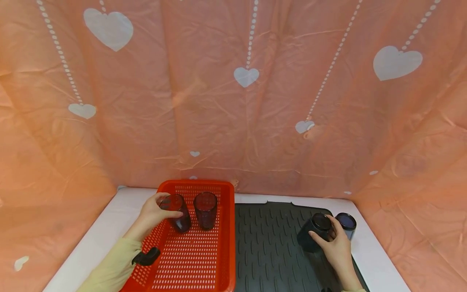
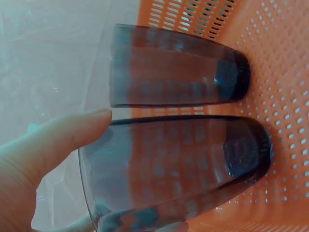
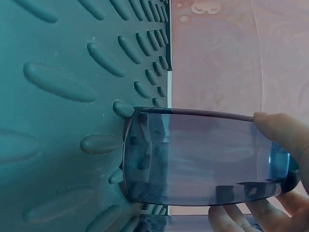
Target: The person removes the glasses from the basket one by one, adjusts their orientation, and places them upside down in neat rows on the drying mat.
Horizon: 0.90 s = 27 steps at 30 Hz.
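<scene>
In the head view my left hand (image 1: 158,213) grips a dark tinted drinking glass (image 1: 178,215) near its rim, inside the red basket (image 1: 233,243). Its thumb lies along the glass wall in the left wrist view, and the thick base points down into the basket. A second tinted glass (image 1: 206,211) stands close beside it, mouth up. Over the black ridged mat (image 1: 270,243), my right hand (image 1: 335,243) grips another glass (image 3: 212,157) around its base end. That glass is upside down, its rim right at the mat's ridges. One more inverted glass (image 1: 346,224) is just behind this hand.
Basket and mat lie side by side on a white table (image 1: 91,239). A pink sheet with white hearts (image 1: 246,77) hangs behind and around the table. A black strap (image 1: 146,256) is on the left wrist, close over the basket's side.
</scene>
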Each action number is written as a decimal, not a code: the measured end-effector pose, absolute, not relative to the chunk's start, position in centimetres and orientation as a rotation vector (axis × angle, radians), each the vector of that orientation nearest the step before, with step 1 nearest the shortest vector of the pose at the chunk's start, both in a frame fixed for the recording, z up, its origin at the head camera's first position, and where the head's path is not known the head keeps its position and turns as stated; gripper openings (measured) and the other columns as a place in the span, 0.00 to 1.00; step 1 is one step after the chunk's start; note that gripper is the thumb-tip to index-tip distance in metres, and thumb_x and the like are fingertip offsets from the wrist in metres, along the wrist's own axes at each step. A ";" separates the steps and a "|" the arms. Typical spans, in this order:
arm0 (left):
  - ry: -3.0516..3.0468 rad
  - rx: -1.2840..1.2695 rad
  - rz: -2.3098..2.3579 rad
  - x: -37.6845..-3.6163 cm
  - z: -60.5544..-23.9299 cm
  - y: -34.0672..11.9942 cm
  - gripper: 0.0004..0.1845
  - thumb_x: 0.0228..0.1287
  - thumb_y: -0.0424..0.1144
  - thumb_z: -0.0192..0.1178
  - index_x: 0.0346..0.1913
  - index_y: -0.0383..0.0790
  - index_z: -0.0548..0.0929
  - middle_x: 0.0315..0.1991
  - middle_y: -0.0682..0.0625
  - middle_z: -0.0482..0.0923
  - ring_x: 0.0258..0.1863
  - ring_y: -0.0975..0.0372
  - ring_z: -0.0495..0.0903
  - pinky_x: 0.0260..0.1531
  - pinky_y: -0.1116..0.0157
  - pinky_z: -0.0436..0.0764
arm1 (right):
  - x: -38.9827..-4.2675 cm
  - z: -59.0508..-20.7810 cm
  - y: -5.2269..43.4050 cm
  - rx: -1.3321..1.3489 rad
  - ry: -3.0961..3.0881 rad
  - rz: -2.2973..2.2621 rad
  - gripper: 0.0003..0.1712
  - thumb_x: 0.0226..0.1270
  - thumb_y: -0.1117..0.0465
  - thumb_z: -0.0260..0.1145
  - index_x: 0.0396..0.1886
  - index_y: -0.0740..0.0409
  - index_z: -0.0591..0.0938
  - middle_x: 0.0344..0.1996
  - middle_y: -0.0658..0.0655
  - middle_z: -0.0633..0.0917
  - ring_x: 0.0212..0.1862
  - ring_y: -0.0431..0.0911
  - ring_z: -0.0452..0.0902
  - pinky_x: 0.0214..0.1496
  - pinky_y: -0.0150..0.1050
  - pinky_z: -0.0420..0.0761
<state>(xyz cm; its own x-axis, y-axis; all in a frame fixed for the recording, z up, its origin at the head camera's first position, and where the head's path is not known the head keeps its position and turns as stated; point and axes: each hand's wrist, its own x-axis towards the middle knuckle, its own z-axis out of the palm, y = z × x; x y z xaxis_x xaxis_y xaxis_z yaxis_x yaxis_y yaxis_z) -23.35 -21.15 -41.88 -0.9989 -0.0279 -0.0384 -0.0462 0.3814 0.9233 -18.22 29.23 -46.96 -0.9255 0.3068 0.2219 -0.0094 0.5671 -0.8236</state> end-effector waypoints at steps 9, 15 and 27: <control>2.542 -0.113 1.831 -22.3 -41.0 -21.2 0.45 0.49 0.39 0.75 0.68 0.33 0.61 0.65 0.35 0.61 0.61 0.43 0.65 0.52 0.51 0.73 | -18.1 -46.8 29.2 -0.266 -2.463 1.293 0.46 0.53 0.57 0.76 0.68 0.63 0.63 0.62 0.74 0.69 0.59 0.70 0.68 0.57 0.58 0.71; 2.524 -0.141 1.823 -21.4 -40.2 -21.5 0.47 0.50 0.42 0.75 0.69 0.34 0.59 0.68 0.33 0.54 0.63 0.42 0.61 0.53 0.50 0.72 | -18.2 -47.0 29.0 -0.254 -2.456 1.288 0.46 0.53 0.58 0.76 0.68 0.63 0.63 0.61 0.74 0.70 0.58 0.69 0.70 0.56 0.58 0.72; 2.467 -0.162 1.987 -20.4 -40.2 -21.1 0.43 0.52 0.40 0.73 0.68 0.35 0.61 0.62 0.38 0.65 0.56 0.50 0.69 0.41 0.69 0.77 | -18.3 -47.1 29.1 -0.235 -2.454 1.280 0.46 0.53 0.57 0.76 0.68 0.62 0.63 0.61 0.75 0.69 0.58 0.70 0.69 0.56 0.59 0.72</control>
<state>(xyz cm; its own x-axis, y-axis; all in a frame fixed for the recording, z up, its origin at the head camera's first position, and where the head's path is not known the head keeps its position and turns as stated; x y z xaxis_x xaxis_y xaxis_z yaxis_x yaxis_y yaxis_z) -20.37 -21.12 -40.19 -0.9943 -0.0983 -0.0401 -0.0602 0.2103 0.9758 -18.26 29.10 -47.08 -0.9206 0.3085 0.2396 -0.0199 0.5754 -0.8176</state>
